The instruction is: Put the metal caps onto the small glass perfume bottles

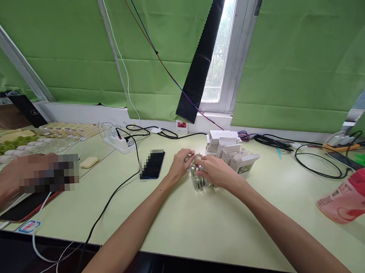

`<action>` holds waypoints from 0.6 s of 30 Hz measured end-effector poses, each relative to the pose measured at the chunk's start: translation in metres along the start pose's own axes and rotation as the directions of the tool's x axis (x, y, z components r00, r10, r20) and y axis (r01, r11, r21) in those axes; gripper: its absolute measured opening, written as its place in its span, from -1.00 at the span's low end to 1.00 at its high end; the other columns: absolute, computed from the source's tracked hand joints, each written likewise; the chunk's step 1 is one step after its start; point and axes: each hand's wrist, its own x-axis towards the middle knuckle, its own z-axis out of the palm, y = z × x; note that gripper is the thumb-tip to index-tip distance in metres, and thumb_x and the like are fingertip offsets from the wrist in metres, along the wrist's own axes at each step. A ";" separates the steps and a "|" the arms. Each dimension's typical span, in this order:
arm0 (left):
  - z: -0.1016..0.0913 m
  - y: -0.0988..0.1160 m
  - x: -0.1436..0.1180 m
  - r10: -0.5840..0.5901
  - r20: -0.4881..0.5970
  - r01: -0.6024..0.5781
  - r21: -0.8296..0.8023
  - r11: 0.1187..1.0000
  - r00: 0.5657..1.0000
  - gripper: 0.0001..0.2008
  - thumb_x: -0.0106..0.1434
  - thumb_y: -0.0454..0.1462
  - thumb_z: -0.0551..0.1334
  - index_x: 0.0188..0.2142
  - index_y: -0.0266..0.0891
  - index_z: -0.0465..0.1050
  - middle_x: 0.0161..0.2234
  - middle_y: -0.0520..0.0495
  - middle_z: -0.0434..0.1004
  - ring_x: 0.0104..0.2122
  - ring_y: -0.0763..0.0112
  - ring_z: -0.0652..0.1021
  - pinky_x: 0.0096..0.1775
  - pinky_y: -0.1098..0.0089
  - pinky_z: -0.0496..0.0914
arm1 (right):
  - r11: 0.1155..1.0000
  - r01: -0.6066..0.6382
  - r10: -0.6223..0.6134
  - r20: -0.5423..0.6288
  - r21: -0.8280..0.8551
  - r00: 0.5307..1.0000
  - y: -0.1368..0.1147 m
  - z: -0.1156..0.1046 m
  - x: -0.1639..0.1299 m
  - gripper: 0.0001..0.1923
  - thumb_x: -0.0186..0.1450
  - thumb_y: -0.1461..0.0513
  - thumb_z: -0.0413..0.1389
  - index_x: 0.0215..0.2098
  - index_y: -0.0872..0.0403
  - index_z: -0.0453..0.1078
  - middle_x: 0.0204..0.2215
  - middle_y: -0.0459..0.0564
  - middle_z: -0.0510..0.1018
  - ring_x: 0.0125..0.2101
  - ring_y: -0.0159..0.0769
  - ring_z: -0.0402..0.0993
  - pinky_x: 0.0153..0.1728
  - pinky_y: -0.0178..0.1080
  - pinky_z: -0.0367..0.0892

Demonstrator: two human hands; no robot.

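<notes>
A small clear glass bottle point(197, 181) stands on the pale green table point(187, 222) in the middle of the head view. My left hand point(180, 163) grips its top from the left, and my right hand point(213, 171) closes on it from the right. The bottle's cap is hidden under my fingers. A cluster of small white cardboard boxes point(230, 150) stands just behind my right hand.
A dark phone point(152, 165) lies left of my hands, with a white power strip point(119, 143) and black cables behind. Another person's hand point(34, 172) rests at the far left near trays of small items point(14, 147). A pink bottle point(352, 195) lies at right.
</notes>
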 end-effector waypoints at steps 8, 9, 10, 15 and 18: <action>-0.001 0.001 0.001 -0.010 0.017 0.010 -0.008 1.000 1.000 -0.86 0.33 -0.20 0.20 -0.30 -0.19 0.47 -0.29 -0.05 0.60 -0.30 0.33 0.56 -0.18 0.30 0.43 | 0.989 0.040 -0.042 0.012 0.141 0.999 0.004 -0.002 0.001 -0.85 0.37 0.28 0.16 -0.08 0.07 0.45 -0.18 0.08 0.53 -0.09 -0.18 0.45 -0.25 -0.30 0.26; -0.001 0.001 0.001 -0.012 0.017 0.012 -0.008 1.000 1.000 -0.86 0.33 -0.20 0.20 -0.30 -0.19 0.47 -0.29 -0.05 0.60 -0.30 0.32 0.56 -0.18 0.29 0.43 | 0.986 0.045 -0.047 0.009 0.160 0.999 0.004 -0.002 0.001 -0.85 0.36 0.29 0.17 -0.09 0.08 0.46 -0.19 0.07 0.53 -0.10 -0.19 0.46 -0.23 -0.29 0.27; -0.001 0.001 0.001 -0.014 0.016 0.014 -0.009 1.000 1.000 -0.86 0.33 -0.19 0.20 -0.30 -0.19 0.47 -0.29 -0.05 0.60 -0.30 0.32 0.56 -0.17 0.29 0.44 | 0.983 0.049 -0.051 0.005 0.174 0.999 0.004 -0.003 0.002 -0.85 0.36 0.29 0.18 -0.10 0.08 0.46 -0.20 0.07 0.54 -0.11 -0.20 0.46 -0.21 -0.28 0.28; -0.001 0.001 0.000 -0.022 0.020 0.022 -0.011 1.000 1.000 -0.86 0.32 -0.19 0.20 -0.29 -0.18 0.48 -0.29 -0.06 0.59 -0.28 0.30 0.56 -0.18 0.27 0.43 | 0.981 0.057 -0.058 -0.003 0.184 0.998 0.006 -0.004 0.003 -0.91 0.35 0.30 0.18 -0.17 0.09 0.48 -0.25 0.05 0.54 -0.15 -0.21 0.46 -0.18 -0.27 0.28; -0.002 0.002 0.000 -0.021 0.025 0.021 -0.013 1.000 0.999 -0.85 0.32 -0.19 0.19 -0.29 -0.19 0.48 -0.30 -0.06 0.59 -0.28 0.31 0.56 -0.18 0.28 0.43 | 0.981 0.068 -0.067 -0.011 0.184 0.998 0.006 -0.004 0.002 -0.92 0.33 0.31 0.19 -0.18 0.08 0.48 -0.25 0.04 0.54 -0.17 -0.23 0.47 -0.21 -0.27 0.29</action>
